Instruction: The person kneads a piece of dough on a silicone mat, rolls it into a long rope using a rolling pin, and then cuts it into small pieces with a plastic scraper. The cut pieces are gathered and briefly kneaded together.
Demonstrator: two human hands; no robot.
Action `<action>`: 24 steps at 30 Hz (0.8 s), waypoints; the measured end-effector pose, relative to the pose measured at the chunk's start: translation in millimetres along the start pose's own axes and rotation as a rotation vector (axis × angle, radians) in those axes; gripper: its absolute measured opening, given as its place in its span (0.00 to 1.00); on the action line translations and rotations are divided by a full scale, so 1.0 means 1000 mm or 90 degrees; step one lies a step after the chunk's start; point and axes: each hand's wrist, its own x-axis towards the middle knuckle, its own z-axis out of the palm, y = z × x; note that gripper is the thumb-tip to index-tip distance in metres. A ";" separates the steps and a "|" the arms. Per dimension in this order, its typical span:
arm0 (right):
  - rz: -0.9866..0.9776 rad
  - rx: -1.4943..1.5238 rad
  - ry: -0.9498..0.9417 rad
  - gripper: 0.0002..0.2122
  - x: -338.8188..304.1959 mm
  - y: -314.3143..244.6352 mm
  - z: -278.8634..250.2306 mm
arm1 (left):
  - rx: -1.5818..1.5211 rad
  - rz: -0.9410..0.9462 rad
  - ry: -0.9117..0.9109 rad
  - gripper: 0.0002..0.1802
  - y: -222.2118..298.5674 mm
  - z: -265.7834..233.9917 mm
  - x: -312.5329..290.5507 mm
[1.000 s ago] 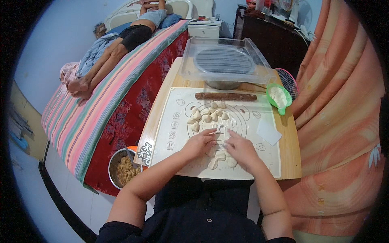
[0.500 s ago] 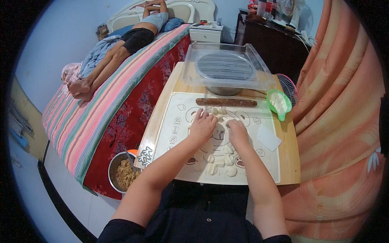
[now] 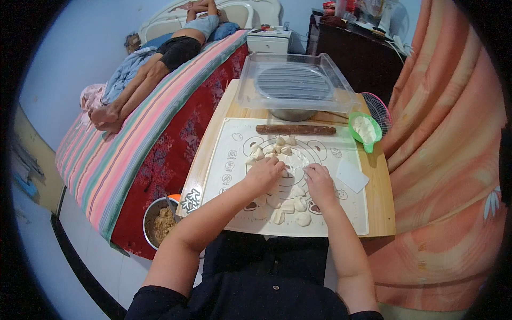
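Observation:
Both my hands are over a white printed dough mat [image 3: 218,213] with small pieces of pale dough around them. My left hand [image 3: 266,175] has its fingers bent and drawn together; whatever lies under them is hidden. Facing it across a small gap, my right hand [image 3: 320,181] is closed with thumb and fingertips together, and I cannot make out what is in them. Several dough pieces [image 3: 282,143] form a group beyond my left hand. Nearer to me lie more pieces, some flattened, such as a round dough piece [image 3: 303,219].
A rolling pin [image 3: 296,129] lies across the mat's far side. Behind it, a clear plastic tray [image 3: 349,98] rests above a metal bowl [image 3: 292,114]. At right are a green scoop of flour [image 3: 365,130] and a white scraper [image 3: 352,176]. A filling bowl [image 3: 148,234] stands lower left; a person lies on the bed.
Both hands have drawn back toward me. Dough pieces at the mat's far left, hidden by my left hand before, now show. My view has shifted slightly.

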 end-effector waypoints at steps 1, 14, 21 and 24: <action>0.014 -0.003 0.011 0.16 -0.002 0.000 -0.001 | -0.033 -0.029 -0.008 0.15 0.003 0.001 0.001; 0.058 -0.062 -0.124 0.18 0.000 0.007 0.009 | -0.079 0.119 -0.043 0.41 0.008 0.023 -0.014; 0.015 -0.147 -0.240 0.27 0.007 -0.001 0.011 | 0.038 0.083 -0.027 0.46 0.012 0.037 -0.007; 0.038 -0.106 -0.302 0.28 0.003 -0.006 0.003 | 0.033 0.050 -0.066 0.43 0.020 0.028 -0.014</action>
